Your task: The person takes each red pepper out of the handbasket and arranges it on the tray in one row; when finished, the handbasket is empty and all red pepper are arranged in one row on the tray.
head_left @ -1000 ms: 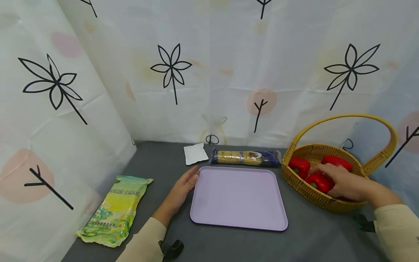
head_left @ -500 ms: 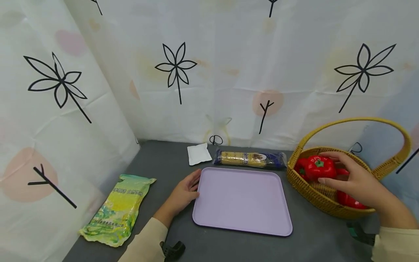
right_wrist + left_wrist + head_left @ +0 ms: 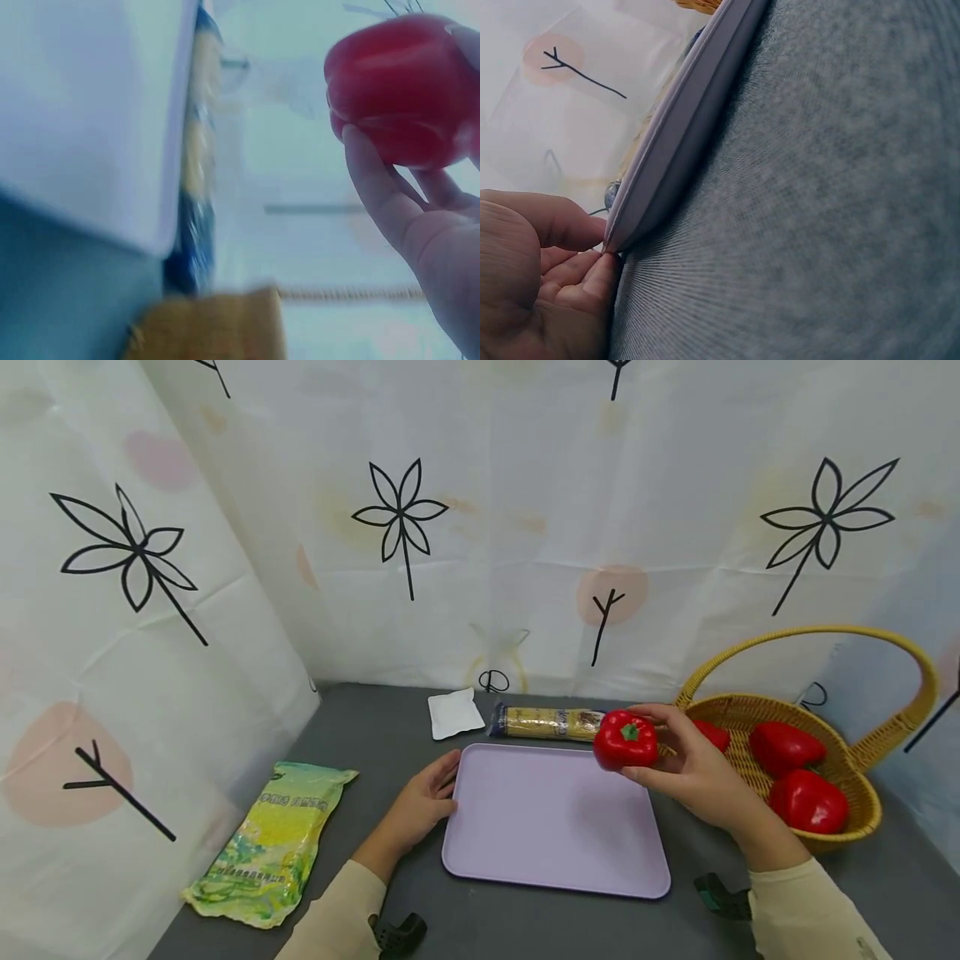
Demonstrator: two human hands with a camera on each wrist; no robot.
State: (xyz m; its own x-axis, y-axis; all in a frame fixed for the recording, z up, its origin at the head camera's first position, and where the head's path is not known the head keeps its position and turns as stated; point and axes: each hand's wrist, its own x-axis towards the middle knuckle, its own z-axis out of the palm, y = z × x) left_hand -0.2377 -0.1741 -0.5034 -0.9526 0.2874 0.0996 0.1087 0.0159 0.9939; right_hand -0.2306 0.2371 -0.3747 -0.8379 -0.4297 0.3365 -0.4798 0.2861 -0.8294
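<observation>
In the head view my right hand (image 3: pixel 693 772) holds a red bell pepper (image 3: pixel 626 740) above the back right corner of a lilac tray (image 3: pixel 555 818). Thumb and fingers are curled around the pepper's sides, its green stem facing the camera. The right wrist view shows the same bell pepper (image 3: pixel 401 94) in the fingers, off any surface. At the tray's left edge, my left hand (image 3: pixel 416 802) grips the rim; in the left wrist view its thumb and fingertips meet at the tray edge (image 3: pixel 679 135). More red peppers (image 3: pixel 808 802) lie in a yellow wicker basket (image 3: pixel 757 702) at the right.
A long pasta packet (image 3: pixel 551 723) lies behind the tray, partly hidden by the pepper and right hand. Left of it is a small white packet (image 3: pixel 455 713). A green-yellow bag (image 3: pixel 270 843) lies at the left. The basket's tall handle (image 3: pixel 810 631) arches upward; patterned cloth (image 3: pixel 480 527) hangs behind.
My right hand has lifted the bell pepper out of the basket and carried it left to above the tray. My left hand's fingers have curled in at the tray's left edge.
</observation>
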